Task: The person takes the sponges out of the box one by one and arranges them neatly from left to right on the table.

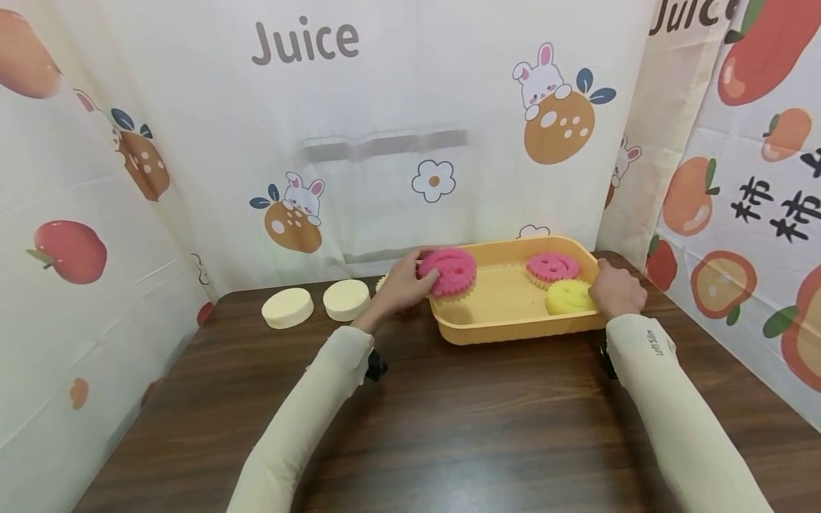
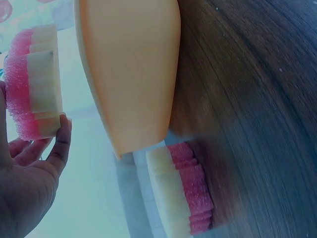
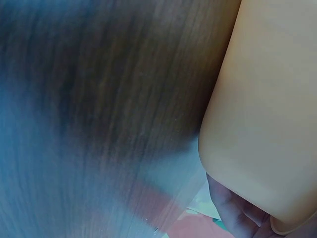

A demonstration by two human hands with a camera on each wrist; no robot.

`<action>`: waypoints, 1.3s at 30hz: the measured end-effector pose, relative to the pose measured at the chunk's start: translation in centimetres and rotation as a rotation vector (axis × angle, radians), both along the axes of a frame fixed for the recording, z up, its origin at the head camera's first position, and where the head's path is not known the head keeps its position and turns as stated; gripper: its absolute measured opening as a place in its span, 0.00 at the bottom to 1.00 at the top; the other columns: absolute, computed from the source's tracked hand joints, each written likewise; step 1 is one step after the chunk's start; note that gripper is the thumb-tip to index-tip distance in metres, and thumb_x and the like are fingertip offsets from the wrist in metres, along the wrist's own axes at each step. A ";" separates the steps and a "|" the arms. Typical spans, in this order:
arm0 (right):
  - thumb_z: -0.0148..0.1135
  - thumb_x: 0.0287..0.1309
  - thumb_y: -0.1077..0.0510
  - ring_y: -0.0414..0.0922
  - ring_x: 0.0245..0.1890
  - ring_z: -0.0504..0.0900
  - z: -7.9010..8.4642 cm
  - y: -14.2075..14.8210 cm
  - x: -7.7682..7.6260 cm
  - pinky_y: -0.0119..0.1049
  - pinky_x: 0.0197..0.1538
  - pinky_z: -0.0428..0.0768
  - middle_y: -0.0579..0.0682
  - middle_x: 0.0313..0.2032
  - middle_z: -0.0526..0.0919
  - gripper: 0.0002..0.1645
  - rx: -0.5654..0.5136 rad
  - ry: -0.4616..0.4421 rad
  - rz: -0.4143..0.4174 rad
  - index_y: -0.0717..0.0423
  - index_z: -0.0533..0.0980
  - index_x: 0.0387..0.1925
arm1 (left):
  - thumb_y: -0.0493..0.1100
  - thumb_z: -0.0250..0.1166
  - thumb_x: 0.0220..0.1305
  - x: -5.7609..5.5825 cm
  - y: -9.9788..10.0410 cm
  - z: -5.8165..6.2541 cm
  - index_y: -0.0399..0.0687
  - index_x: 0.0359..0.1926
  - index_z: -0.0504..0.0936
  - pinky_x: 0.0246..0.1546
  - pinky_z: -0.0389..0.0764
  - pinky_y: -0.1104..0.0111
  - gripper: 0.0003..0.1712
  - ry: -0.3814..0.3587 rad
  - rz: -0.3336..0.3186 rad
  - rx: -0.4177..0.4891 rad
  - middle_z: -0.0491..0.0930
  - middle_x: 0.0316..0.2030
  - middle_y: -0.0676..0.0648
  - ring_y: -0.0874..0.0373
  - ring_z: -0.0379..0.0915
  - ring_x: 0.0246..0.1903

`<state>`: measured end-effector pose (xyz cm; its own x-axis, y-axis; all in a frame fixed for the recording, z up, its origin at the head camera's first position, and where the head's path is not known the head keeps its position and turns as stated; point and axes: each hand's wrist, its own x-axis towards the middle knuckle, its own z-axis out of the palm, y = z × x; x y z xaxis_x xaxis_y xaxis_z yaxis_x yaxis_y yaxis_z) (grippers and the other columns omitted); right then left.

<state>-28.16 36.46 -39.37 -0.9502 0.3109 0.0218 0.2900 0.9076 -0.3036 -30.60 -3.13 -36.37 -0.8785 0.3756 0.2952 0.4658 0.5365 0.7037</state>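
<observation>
While the right hand (image 1: 617, 291) gripped the right end of the tray (image 1: 513, 333) | left hand (image 1: 405, 283), nearer, pinched a pink sponge (image 1: 454, 269) | this round sponge, lacking a long axis, hung above the tray's left rim | yellow sponge (image 1: 568, 298) lay inside, tray's right side.

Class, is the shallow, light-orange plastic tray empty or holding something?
Holding something: a pink round smiley sponge and a yellow round smiley sponge lie inside the tray.

The white cloth back wall (image 1: 398, 92) says "Juice". The white, fruit-printed cloth right wall (image 1: 725, 146) says "Juice", partly cut off, and "柿" twice. The long cream cloth right sleeve (image 1: 673, 413) seems to say "LetsSlim".
</observation>
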 end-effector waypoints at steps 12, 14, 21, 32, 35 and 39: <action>0.40 0.65 0.59 0.71 0.45 0.77 0.1 0.0 0.1 0.65 0.42 0.77 0.76 0.50 0.73 0.32 0.000 -0.003 0.000 0.62 0.55 0.70 | 0.49 0.60 0.65 0.0 -1.9 0.5 0.46 0.66 0.70 0.47 0.83 0.63 0.30 0.008 0.030 0.024 0.78 0.58 0.44 0.52 0.80 0.50; 0.40 0.65 0.59 0.71 0.44 0.76 0.1 0.0 0.2 0.65 0.42 0.77 0.76 0.50 0.73 0.32 0.000 -0.001 0.005 0.63 0.55 0.70 | 0.50 0.60 0.65 0.0 -2.3 0.4 0.47 0.66 0.70 0.45 0.83 0.63 0.30 -0.003 0.044 0.028 0.78 0.58 0.45 0.52 0.80 0.49; 0.41 0.64 0.59 0.71 0.44 0.76 0.2 0.1 0.2 0.66 0.42 0.77 0.77 0.49 0.73 0.31 0.000 0.010 0.014 0.64 0.56 0.68 | 0.49 0.60 0.65 0.2 -3.9 0.6 0.48 0.65 0.72 0.40 0.81 0.67 0.28 -0.002 0.086 0.040 0.79 0.56 0.44 0.53 0.80 0.46; 0.41 0.65 0.59 0.73 0.46 0.76 0.5 0.2 0.1 0.66 0.42 0.77 0.77 0.50 0.72 0.31 -0.005 0.005 0.022 0.64 0.57 0.68 | 0.48 0.61 0.64 0.5 -5.8 0.1 0.47 0.64 0.73 0.47 0.82 0.61 0.28 0.014 0.118 0.051 0.80 0.54 0.43 0.52 0.79 0.45; 0.41 0.65 0.59 0.72 0.45 0.76 0.6 0.1 0.2 0.66 0.41 0.77 0.77 0.50 0.72 0.31 -0.003 0.000 0.021 0.64 0.56 0.68 | 0.48 0.61 0.64 0.7 -6.3 -0.2 0.47 0.63 0.74 0.48 0.82 0.59 0.28 0.018 0.129 0.058 0.80 0.54 0.42 0.51 0.80 0.47; 0.41 0.65 0.59 0.72 0.45 0.76 0.5 0.0 0.3 0.66 0.43 0.76 0.77 0.50 0.72 0.31 -0.008 -0.011 0.020 0.64 0.56 0.68 | 0.47 0.61 0.64 0.9 -6.9 -0.5 0.47 0.64 0.74 0.50 0.82 0.58 0.27 0.038 0.133 0.048 0.81 0.55 0.42 0.51 0.79 0.48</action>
